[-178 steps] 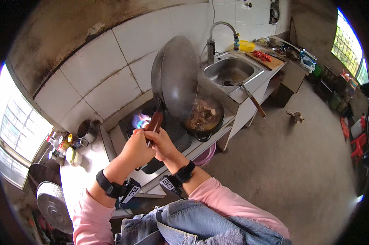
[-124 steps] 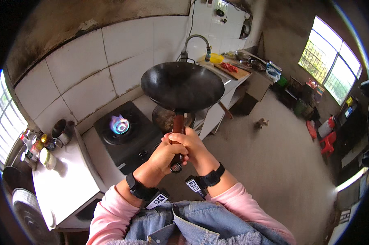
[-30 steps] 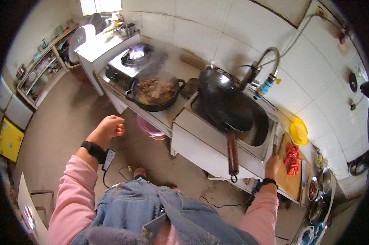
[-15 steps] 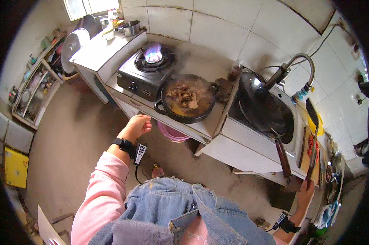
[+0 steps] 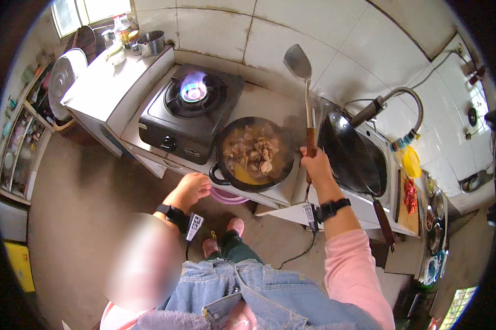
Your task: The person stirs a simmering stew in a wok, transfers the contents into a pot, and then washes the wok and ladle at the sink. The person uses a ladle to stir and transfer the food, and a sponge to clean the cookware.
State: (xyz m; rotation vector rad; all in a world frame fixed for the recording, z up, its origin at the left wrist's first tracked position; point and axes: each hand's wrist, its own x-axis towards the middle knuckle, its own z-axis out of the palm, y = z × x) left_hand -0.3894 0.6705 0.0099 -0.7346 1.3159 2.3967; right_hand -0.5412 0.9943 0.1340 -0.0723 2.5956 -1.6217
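Note:
My right hand [image 5: 317,166] grips the brown wooden handle of a metal wok spatula [image 5: 298,63], held upright with its blade toward the wall. Left of it, a black two-handled pan [image 5: 224,159] stands on the counter with pieces of meat [image 5: 254,151] in yellowish broth. My left hand [image 5: 194,188], its fingers loosely curled together and apparently holding nothing, hovers by the pan's left handle [image 5: 217,176] without a visible grip on it. Behind the pan to the left, the gas stove [image 5: 168,124] burns with a bare flame.
A black wok [image 5: 349,148] rests over the sink [image 5: 389,201], its handle jutting toward me. A tap [image 5: 369,111] arches above. Farther right are a yellow bowl [image 5: 411,162], a board with red chopped food [image 5: 410,193] and several dishes. A saucepan [image 5: 151,43] stands at the back left.
My right hand has brought the spatula from the sink's right side to beside the pan and raised its blade. My left hand has loosened from a tighter fist, near the pan.

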